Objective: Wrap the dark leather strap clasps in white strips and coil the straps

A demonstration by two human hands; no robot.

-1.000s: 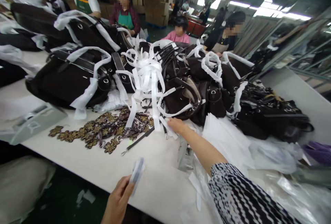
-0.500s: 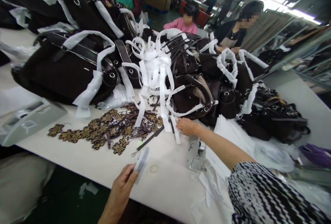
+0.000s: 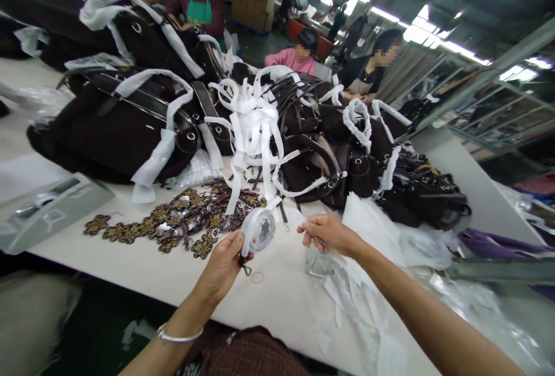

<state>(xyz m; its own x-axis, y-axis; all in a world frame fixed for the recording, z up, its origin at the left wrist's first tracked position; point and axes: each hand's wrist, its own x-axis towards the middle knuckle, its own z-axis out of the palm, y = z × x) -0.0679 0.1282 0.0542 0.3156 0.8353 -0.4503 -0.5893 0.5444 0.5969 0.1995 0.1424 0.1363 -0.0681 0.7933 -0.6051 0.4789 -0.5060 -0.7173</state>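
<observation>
My left hand [image 3: 228, 257] is closed around a roll of translucent white wrapping strip [image 3: 261, 230]. A dark strap end with a metal clip [image 3: 245, 266] hangs below its fingers. To the right, over the table, my right hand [image 3: 325, 232] is pinched, with a pale white strip [image 3: 297, 218] at its fingertips. Behind the roll lies a heap of leopard-print, flower-shaped charms [image 3: 173, 220] with rings and cords. White strips [image 3: 260, 127] are draped over dark straps in the middle. Another clip-ended strap [image 3: 284, 214] lies between my hands.
Dark handbags [image 3: 117, 127] with white-wrapped handles crowd the far side. A clear tape dispenser [image 3: 56, 214] stands at left, another holder [image 3: 316, 263] beneath my right hand. White sheets [image 3: 373, 231] lie to the right, and a rubber band [image 3: 257, 277] in front. Several people work across the table.
My right hand has drawn back from the white strips towards me. My left hand has risen, turning the roll's flat side into view, and a dark strap with a clip now shows in it.
</observation>
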